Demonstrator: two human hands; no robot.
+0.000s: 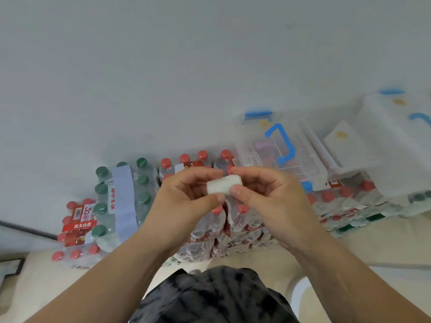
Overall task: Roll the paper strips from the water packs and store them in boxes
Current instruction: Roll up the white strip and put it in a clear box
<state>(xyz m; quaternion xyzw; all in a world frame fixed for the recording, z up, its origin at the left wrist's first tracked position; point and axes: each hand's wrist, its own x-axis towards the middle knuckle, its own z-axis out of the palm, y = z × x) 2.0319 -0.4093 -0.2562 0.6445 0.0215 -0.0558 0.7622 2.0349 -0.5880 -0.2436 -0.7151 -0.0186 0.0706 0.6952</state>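
Observation:
A small white roll of paper strip is held in front of me above the water packs. My left hand pinches its left end between thumb and fingers. My right hand pinches its right end, thumb in front. Below lie shrink-wrapped packs of red-capped bottles. To the left, a pack of green-capped bottles carries a pale paper strip across its top. A clear storage box with a blue handle sits on packs at the right, lid closed.
More clear boxes with blue clips are stacked at the far right on further packs. A red-labelled pack lies at the left. A white wall rises behind everything. My dark patterned shorts fill the bottom centre.

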